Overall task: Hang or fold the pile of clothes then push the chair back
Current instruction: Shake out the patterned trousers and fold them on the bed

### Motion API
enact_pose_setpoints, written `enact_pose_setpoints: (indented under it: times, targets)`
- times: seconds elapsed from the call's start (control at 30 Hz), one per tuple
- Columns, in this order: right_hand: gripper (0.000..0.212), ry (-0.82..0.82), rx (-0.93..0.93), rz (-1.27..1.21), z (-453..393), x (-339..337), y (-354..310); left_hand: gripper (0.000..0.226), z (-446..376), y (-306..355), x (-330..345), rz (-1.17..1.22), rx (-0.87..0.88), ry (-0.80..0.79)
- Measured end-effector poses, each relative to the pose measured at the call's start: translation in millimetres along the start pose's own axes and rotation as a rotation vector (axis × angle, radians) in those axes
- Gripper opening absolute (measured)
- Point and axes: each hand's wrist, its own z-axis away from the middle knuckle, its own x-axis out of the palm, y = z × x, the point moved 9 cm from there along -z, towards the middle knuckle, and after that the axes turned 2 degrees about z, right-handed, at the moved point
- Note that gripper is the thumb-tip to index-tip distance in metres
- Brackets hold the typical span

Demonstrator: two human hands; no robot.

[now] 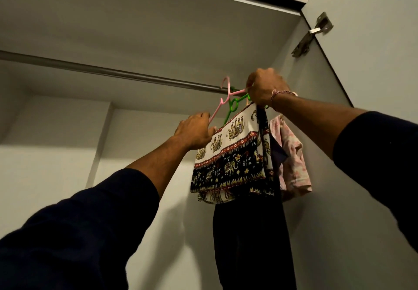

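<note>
An elephant-print garment (230,154) in white, black and red hangs from a pink hanger (224,99) whose hook is at the metal closet rail (113,72). My left hand (194,131) grips the hanger's left end together with the cloth. My right hand (264,88) grips the hanger's right end up by the rail. A green hanger (233,106) sits just behind the pink one. Dark trousers (251,240) hang below and behind the print garment. A pink floral garment (291,154) hangs further right.
The wardrobe's white side wall (328,176) and its open door with a metal hinge (314,34) stand close on the right. The rail runs bare to the left. The wardrobe top panel (158,18) is just above.
</note>
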Motion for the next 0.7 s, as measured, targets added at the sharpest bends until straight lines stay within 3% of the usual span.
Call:
enact_pose_setpoints:
  times: [0.37, 0.7]
  targets:
    - [0.014, -0.083, -0.031, -0.010, -25.8, 42.6, 4.8, 0.049, -23.5, -24.8, 49.3, 0.000, -0.016, 0.012]
    - [0.022, -0.158, -0.044, -0.053, -21.1, 40.0, 0.1, 0.041, -4.8, -34.4, 74.7, 0.012, -0.033, -0.015]
